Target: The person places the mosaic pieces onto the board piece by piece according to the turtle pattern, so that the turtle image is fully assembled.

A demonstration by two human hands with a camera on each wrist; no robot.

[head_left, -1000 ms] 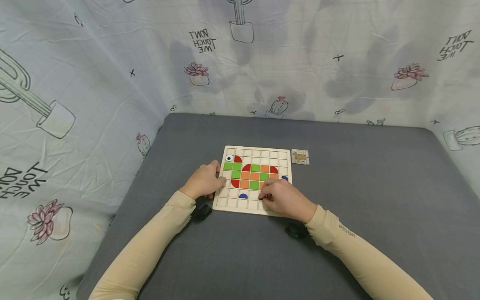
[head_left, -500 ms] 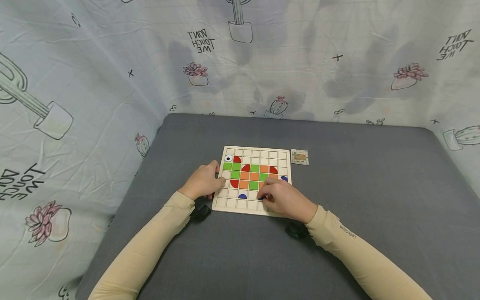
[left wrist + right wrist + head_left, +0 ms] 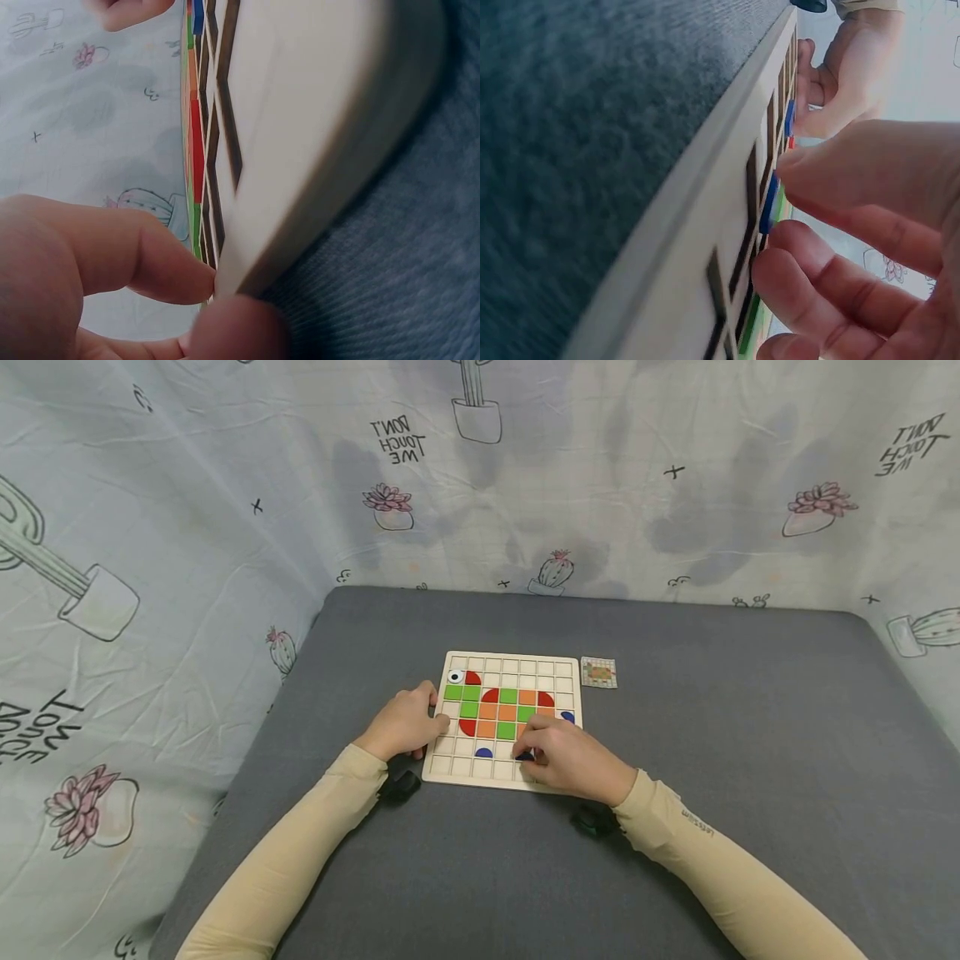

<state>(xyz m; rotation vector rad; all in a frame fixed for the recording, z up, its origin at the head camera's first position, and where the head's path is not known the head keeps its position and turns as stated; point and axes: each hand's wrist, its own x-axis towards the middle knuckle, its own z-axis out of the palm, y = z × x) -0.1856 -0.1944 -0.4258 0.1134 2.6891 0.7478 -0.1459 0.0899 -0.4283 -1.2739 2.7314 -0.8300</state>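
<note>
A pale wooden grid board (image 3: 457,766) lies on the table, bearing green, orange and red tiles and a round eye tile (image 3: 455,677). My left hand (image 3: 401,720) grips the board's left edge between thumb and fingers; the left wrist view shows fingertips (image 3: 180,281) at the rim. Over the lower right squares, my right hand (image 3: 573,758) pinches a blue half-round tile (image 3: 524,757). In the right wrist view, thumb and fingers meet this blue tile (image 3: 768,204) at board level. Another blue half-round tile (image 3: 483,752) sits to its left, in the same row. The right hand covers several squares.
A small printed pattern card (image 3: 599,672) lies beside the board's top right corner. At the board's right edge a blue tile (image 3: 567,717) shows partly behind the right hand. Grey cloth (image 3: 712,710) covers the table, and a patterned curtain (image 3: 600,468) hangs behind it.
The right fingers have shifted slightly, and more of the blue tile under them shows. The left hand keeps its grip on the board. The head view has drifted a little.
</note>
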